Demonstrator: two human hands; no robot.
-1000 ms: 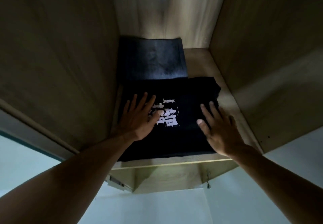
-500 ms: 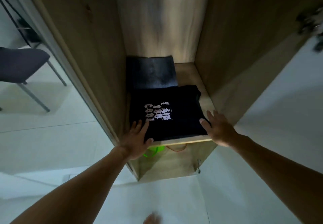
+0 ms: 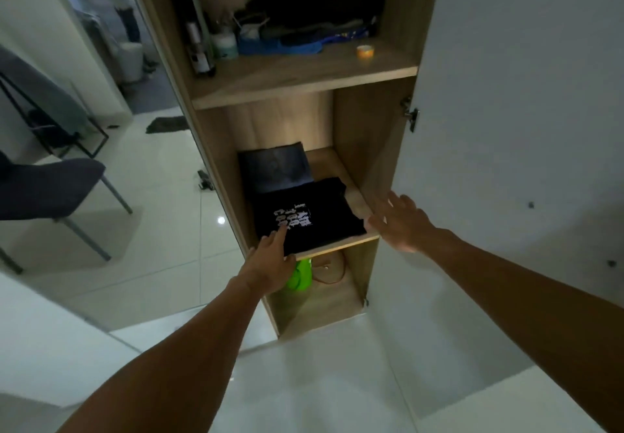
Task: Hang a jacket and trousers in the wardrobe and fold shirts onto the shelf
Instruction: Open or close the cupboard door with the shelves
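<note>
The left hand (image 3: pixel 270 264) reaches forward, its straight fingers (image 3: pixel 280 235) lying on the front edge of the folded black shirt (image 3: pixel 304 220). The right hand (image 3: pixel 401 223) hovers with spread fingers, holding nothing, just beside the shirt's right edge. The shirt lies on the wardrobe shelf (image 3: pixel 341 247), before a folded grey garment (image 3: pixel 275 169).

We see matt black cloth shirt (image 3: pixel 310 220) with white print under the left fingertips (image 3: pixel 280 231); grey cloth shirt (image 3: pixel 275 169) beyond them, faded look. Shelf (image 3: pixel 337 245) by the right fingers (image 3: pixel 393 201) is light wood-grain, matt. Door (image 3: pixel 506 95) smooth white. Floor (image 3: pixel 162 203) glossy white tile. Metal hinge (image 3: pixel 410 115).
</note>
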